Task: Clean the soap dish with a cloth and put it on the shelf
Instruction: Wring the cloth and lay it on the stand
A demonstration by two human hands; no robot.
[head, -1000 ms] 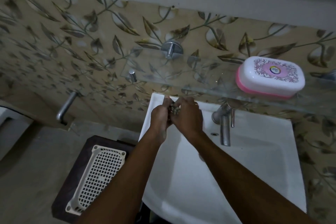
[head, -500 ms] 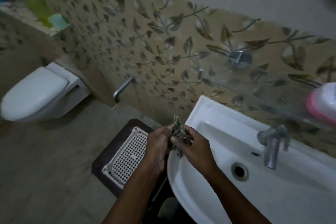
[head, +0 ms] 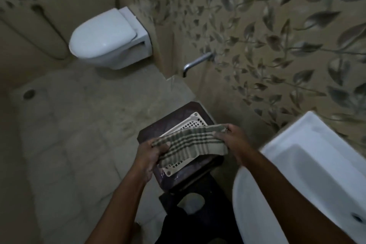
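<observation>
A striped green and beige cloth (head: 191,142) is stretched open between my two hands above a dark stool. My left hand (head: 152,152) grips the cloth's left edge and my right hand (head: 230,137) grips its right edge. Under the cloth lies a white perforated plastic tray (head: 190,124) on the dark stool (head: 156,127). Neither the pink and white soap dish nor the glass shelf is in view.
A white washbasin (head: 309,166) fills the lower right. A white wall-hung toilet (head: 107,35) stands at the upper left. A metal tap (head: 195,63) juts from the leaf-patterned wall. A floor drain (head: 29,93) sits at the far left of the tiled floor.
The view has swung left and down, away from the shelf and soap dish. The bunched cloth has been spread open between both hands, which moved from the basin to above the stool.
</observation>
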